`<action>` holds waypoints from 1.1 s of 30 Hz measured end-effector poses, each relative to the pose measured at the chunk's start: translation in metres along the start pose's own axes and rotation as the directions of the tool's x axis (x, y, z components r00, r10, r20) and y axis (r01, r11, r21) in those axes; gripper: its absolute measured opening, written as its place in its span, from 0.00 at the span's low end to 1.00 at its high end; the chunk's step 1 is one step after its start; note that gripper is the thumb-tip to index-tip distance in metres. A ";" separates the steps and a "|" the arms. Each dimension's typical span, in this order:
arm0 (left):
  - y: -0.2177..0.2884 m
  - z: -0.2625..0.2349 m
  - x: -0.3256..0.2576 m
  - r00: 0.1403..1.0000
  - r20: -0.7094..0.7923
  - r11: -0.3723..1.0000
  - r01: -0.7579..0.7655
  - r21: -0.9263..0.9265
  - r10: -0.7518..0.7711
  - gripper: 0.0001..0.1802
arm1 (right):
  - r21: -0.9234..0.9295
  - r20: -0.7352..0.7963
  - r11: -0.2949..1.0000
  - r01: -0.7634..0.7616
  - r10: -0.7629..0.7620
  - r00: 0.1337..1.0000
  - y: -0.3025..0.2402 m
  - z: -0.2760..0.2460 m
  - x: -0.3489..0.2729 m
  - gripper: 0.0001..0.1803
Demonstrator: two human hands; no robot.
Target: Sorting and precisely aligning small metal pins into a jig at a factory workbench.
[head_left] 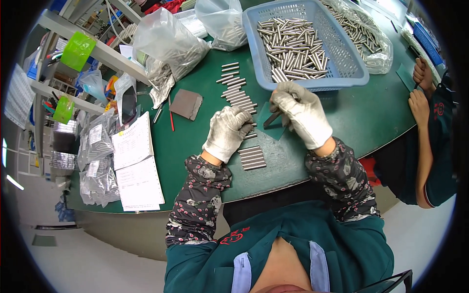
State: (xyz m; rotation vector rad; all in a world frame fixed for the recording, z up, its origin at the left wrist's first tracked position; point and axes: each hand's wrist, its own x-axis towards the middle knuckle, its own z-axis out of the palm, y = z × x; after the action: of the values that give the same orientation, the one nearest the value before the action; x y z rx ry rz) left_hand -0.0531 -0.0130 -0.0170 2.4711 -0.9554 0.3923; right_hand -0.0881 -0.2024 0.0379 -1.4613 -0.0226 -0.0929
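In a white glove, my left hand (226,133) curls over a column of silver metal pins (238,93), its fingers closed at the end of a pin. The glove hides part of the column. Nearer me lies a tight group of metal pins (252,158), side by side. My right hand (304,115), also gloved, pinches a small dark flat bar (271,120). The bar is tilted above a small green sheet (275,131) on the green table, just right of the pins. What the bar is made of cannot be told.
Behind my hands stands a blue plastic basket (342,84) of loose pins, with bagged pins beside it. A brown square plate (186,104), a red pen (171,121) and paper sheets (139,183) lie leftward. At the right edge another person's hands (419,100) rest over the table.
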 end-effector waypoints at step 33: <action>-0.005 0.004 -0.001 1.000 0.014 0.999 0.024 -0.031 -0.024 0.08 | -0.010 0.136 0.986 -0.168 0.168 0.976 0.053 0.002 0.004 0.04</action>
State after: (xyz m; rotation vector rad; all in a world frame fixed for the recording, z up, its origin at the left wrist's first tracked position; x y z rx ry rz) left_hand -0.0498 -0.0110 -0.0228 2.4576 -0.9295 0.3505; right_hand -0.0801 -0.1946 -0.0145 -1.4601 -0.0104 0.1448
